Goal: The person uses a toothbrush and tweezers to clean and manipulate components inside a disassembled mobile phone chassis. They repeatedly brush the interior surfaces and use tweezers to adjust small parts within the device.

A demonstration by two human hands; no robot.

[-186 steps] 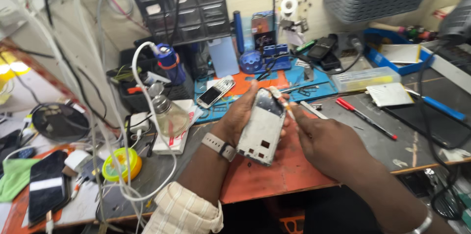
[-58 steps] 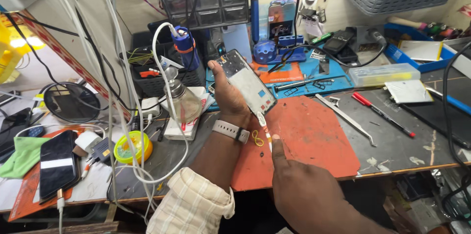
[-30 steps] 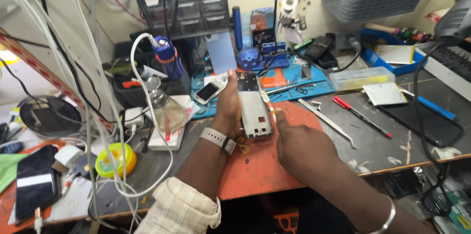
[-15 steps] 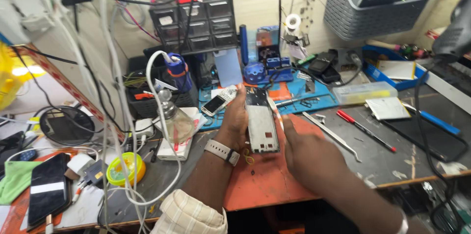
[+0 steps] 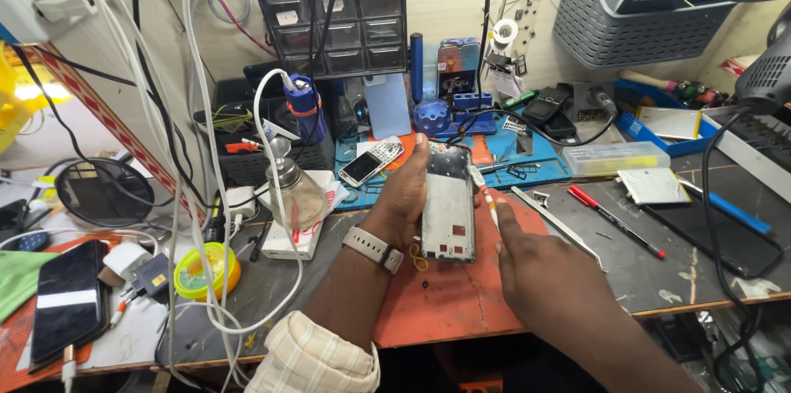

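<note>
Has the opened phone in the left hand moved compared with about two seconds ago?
Yes. The opened phone now stands upright over the orange mat, nearer its left edge, no longer tilted.

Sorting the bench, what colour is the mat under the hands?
Orange-red mat, clearest in the head view.

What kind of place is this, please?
Probably a phone repair bench. The left hand holds an opened phone, other phones lie about, and small parts drawers and a red screwdriver are close by.
</note>
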